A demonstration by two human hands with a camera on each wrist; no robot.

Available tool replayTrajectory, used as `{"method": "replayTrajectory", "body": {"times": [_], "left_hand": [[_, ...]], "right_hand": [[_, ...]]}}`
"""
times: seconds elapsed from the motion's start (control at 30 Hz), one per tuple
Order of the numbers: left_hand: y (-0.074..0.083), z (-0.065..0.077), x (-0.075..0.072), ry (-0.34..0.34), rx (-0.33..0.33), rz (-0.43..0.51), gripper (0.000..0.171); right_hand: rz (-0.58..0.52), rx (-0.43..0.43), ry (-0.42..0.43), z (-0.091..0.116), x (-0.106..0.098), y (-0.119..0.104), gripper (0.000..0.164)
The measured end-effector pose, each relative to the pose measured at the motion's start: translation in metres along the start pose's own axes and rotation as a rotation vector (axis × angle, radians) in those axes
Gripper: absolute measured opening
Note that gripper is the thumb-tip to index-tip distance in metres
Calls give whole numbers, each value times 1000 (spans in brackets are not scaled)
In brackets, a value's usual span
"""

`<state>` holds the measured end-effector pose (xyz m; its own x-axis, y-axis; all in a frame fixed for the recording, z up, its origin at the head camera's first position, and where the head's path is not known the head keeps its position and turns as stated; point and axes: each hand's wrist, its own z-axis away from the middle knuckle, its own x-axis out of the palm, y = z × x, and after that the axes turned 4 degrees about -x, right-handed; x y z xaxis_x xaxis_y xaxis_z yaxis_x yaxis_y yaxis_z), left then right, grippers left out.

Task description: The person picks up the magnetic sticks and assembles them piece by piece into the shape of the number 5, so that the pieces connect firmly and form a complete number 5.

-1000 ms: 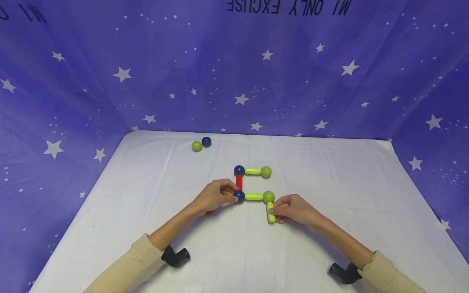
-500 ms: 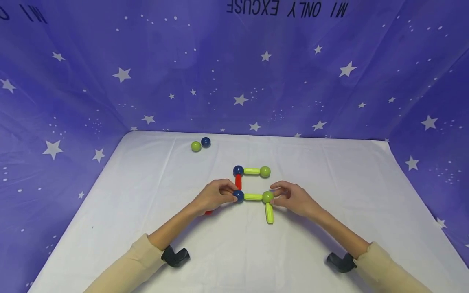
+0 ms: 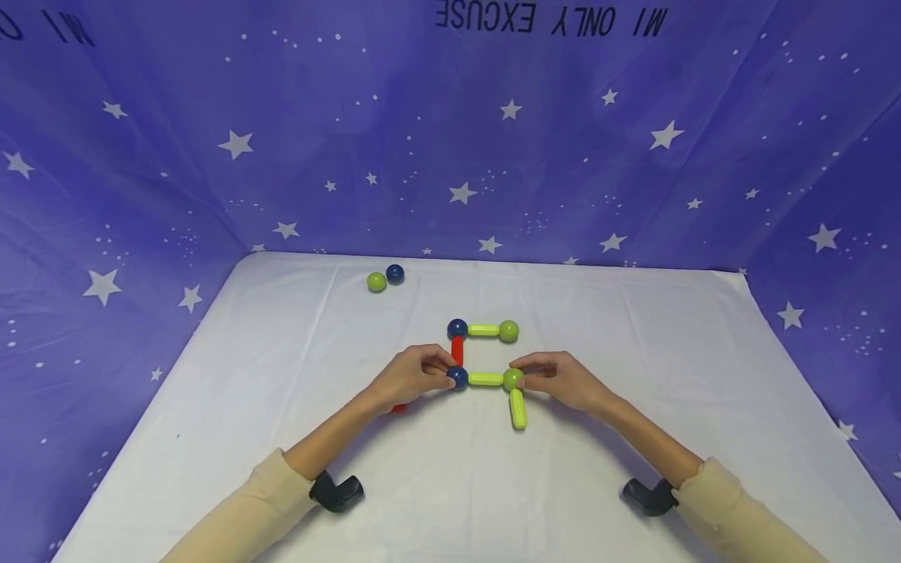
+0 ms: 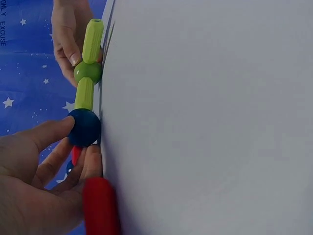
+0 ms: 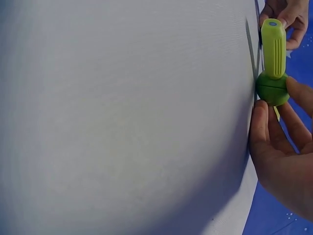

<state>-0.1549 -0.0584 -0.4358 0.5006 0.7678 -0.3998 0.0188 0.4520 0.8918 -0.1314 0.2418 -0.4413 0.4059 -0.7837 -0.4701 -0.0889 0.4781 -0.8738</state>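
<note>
My left hand [image 3: 411, 381] pinches a blue ball [image 3: 460, 378] between thumb and fingers. From that ball a red rod [image 3: 457, 351] leads to a second blue ball [image 3: 457, 328], and a yellow-green rod [image 3: 486, 379] leads to a green ball [image 3: 511, 381]. My right hand [image 3: 568, 383] holds this green ball with thumb and fingertips; another yellow-green rod [image 5: 275, 51] sticks out of it toward me. At the far side, a yellow-green rod [image 3: 483, 330] joins the second blue ball to another green ball [image 3: 508, 331]. Another red rod [image 4: 101, 208] lies by my left hand, partly hidden under it.
A loose green ball [image 3: 376, 281] and a loose blue ball [image 3: 395, 274] sit side by side at the back left. White cloth covers the table [image 3: 633, 328]. A purple star-patterned curtain [image 3: 556, 156] stands behind and along both sides.
My right hand has let go of the near yellow-green rod, moved up and taken hold of the green ball. My left hand keeps its place on the blue ball.
</note>
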Motion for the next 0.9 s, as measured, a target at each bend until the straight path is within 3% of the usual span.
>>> {"method": "replayTrajectory", "body": {"times": [0.07, 0.17, 0.4, 0.53, 0.6, 0.73, 0.9], "left_hand": [[1, -1, -5, 18, -2, -28, 20], [2, -5, -22, 98, 0, -63, 24], [-8, -30, -77, 433, -9, -45, 38], [-19, -49, -101, 562, -55, -34, 45], [-24, -58, -108, 588, -83, -43, 49], [-31, -73, -114, 576, -126, -53, 55], [-35, -82, -117, 559, -133, -141, 50]], "right_hand": [[-11, 7, -2, 0, 0, 1, 37], [-24, 20, -4, 0, 1, 1, 38], [-37, 54, 2, 0, 0, 2, 39], [-28, 47, -5, -1, 0, 4, 39], [-29, 45, -10, -2, -1, 5, 39], [-41, 66, -16, -1, -1, 4, 39], [-48, 94, -18, -2, -2, 2, 39]]}}
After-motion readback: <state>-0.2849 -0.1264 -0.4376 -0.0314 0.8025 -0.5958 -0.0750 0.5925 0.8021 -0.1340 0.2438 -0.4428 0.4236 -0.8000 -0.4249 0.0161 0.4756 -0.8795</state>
